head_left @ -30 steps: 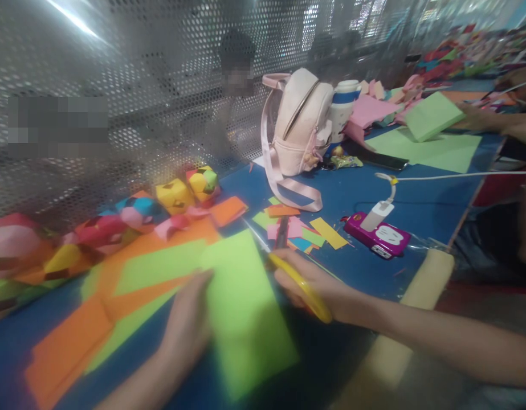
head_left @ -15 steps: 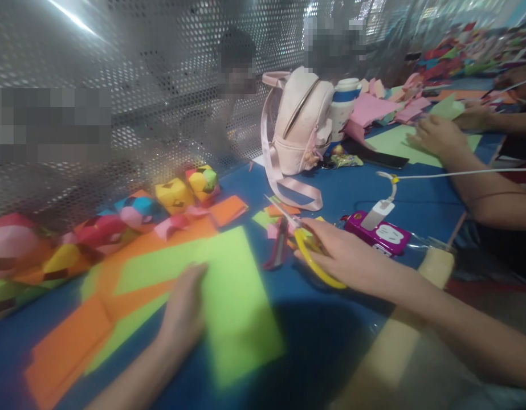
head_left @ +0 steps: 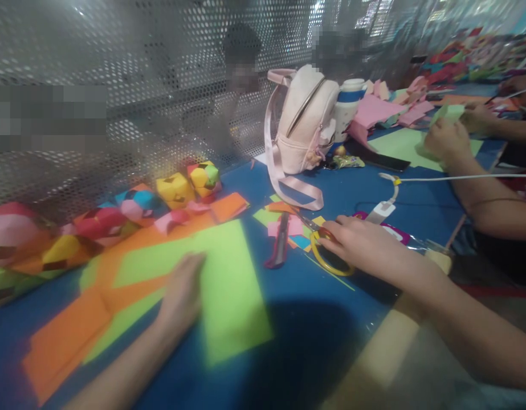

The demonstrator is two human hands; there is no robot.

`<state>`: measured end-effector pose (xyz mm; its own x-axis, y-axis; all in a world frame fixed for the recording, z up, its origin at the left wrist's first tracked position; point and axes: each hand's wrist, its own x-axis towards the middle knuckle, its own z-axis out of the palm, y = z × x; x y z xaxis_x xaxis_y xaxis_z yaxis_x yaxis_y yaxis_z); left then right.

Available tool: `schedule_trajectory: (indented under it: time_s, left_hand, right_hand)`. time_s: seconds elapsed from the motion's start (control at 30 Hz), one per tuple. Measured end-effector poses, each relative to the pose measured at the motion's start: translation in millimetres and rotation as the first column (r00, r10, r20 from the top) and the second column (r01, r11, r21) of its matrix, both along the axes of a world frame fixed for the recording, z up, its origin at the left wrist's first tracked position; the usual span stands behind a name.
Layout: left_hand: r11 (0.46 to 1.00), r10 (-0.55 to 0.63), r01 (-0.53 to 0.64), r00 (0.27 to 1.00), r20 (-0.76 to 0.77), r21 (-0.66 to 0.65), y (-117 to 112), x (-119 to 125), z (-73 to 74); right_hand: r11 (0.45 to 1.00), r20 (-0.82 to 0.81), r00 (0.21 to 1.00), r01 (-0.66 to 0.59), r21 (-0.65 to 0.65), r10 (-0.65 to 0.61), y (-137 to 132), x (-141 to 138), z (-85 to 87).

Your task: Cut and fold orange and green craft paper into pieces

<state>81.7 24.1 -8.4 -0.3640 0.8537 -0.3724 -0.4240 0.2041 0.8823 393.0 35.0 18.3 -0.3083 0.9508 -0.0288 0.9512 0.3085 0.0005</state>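
Note:
My left hand [head_left: 181, 296] lies flat, fingers stretched, on a lime green sheet of paper [head_left: 232, 296] on the blue table [head_left: 314, 341]. My right hand [head_left: 361, 245] rests over yellow-handled scissors [head_left: 329, 256] lying on the table among small coloured paper scraps [head_left: 288, 219]; its fingers curl on the handle loops. A dark red utility knife [head_left: 280, 247] lies just left of the scissors.
Orange and green sheets [head_left: 117, 285] lie under my left arm. Folded paper cubes [head_left: 186, 185] line the perforated metal screen. A pink backpack [head_left: 301, 128], a bottle [head_left: 346, 108], a magenta phone on a cable [head_left: 384, 222] and another person's hands [head_left: 448, 139] folding green paper sit right.
My right hand has carried the scissors away from the green sheet, rightward to the scraps, and lowered them onto the table. My left hand stayed on the sheet.

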Motion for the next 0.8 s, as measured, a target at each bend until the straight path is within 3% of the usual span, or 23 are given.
schedule_trajectory:
  time_s: [0.1, 0.17, 0.3, 0.4, 0.47, 0.57, 0.8]
  left_hand:
    - [0.998, -0.054, 0.055, 0.998, -0.026, 0.041, 1.5, -2.1, -2.6]
    - [0.995, -0.072, 0.075, 0.996, -0.044, 0.063, 2.2, -2.9, -3.7]
    - [0.995, -0.069, 0.074, 0.995, -0.066, 0.073, 2.4, -2.5, -2.7]
    - [0.994, -0.075, 0.081, 0.994, -0.084, 0.069, 2.1, -1.4, -0.3]
    - [0.994, -0.083, 0.089, 0.993, -0.088, 0.069, 2.3, -0.6, 0.9]
    - [0.991, -0.108, 0.114, 0.99, -0.088, 0.073, 2.5, 0.5, 1.0]
    - [0.967, -0.243, 0.25, 0.963, -0.114, 0.049, -6.4, 3.4, -5.0]
  right_hand:
    - [0.997, -0.267, 0.961, -0.075, 0.013, 0.076, -2.8, -20.2, 19.9]
    - [0.986, -0.486, 0.871, -0.137, -0.099, 0.072, -2.3, -40.1, 27.1]
    - [0.906, -0.69, 0.718, -0.226, -0.358, -0.094, 5.6, -81.4, 18.5]
    - [0.785, -0.742, 0.599, -0.286, -0.549, -0.301, 12.6, -103.4, 4.0]
    - [0.728, -0.75, 0.526, -0.314, -0.61, -0.401, 14.9, -112.8, -2.1]
    - [0.722, -0.76, 0.447, -0.298, -0.624, -0.473, 15.3, -119.6, -5.5]
    - [0.794, -0.828, 0.225, -0.241, -0.558, -0.514, 19.3, -111.5, -14.1]
